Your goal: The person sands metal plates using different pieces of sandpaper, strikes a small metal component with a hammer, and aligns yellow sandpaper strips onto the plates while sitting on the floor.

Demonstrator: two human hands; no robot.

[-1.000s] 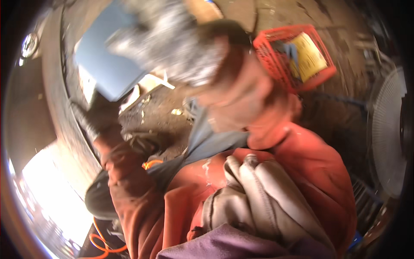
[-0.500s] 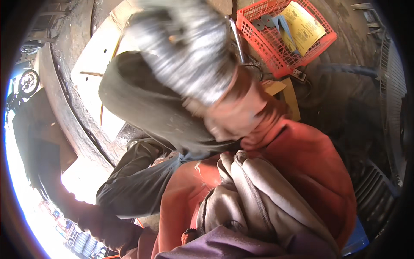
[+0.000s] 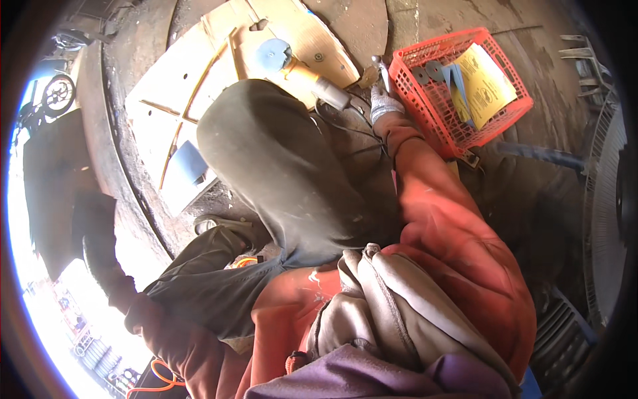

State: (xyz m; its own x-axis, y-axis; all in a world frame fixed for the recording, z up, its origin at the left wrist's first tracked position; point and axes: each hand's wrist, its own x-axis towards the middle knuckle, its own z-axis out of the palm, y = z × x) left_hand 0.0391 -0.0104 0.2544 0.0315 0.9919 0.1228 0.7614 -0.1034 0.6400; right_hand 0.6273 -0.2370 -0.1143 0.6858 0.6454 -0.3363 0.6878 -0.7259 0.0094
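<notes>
A knee [image 3: 262, 116] hides part of the cardboard sheet's [image 3: 299, 30] near edge. Shadow obscures the left hand's [image 3: 94, 213] fingers; the right hand's [image 3: 384, 105] grip, beside the plastic crate's [image 3: 495, 132] left edge, is too small to tell. The fan [image 3: 606, 199] is cut off.

Printed matter in the head view. No word, number or sign can be read. Dark print covers a yellow sheet [image 3: 492, 76] inside the red basket [image 3: 508, 118], nearer the basket's right edge than its left and stretching from near the far edge toward the near edge. The print appears as fine marks with darker patches; single characters are too small to make out. Whether the small coloured patches in the bright background [image 3: 73, 312] bear lettering cannot be told.
</notes>
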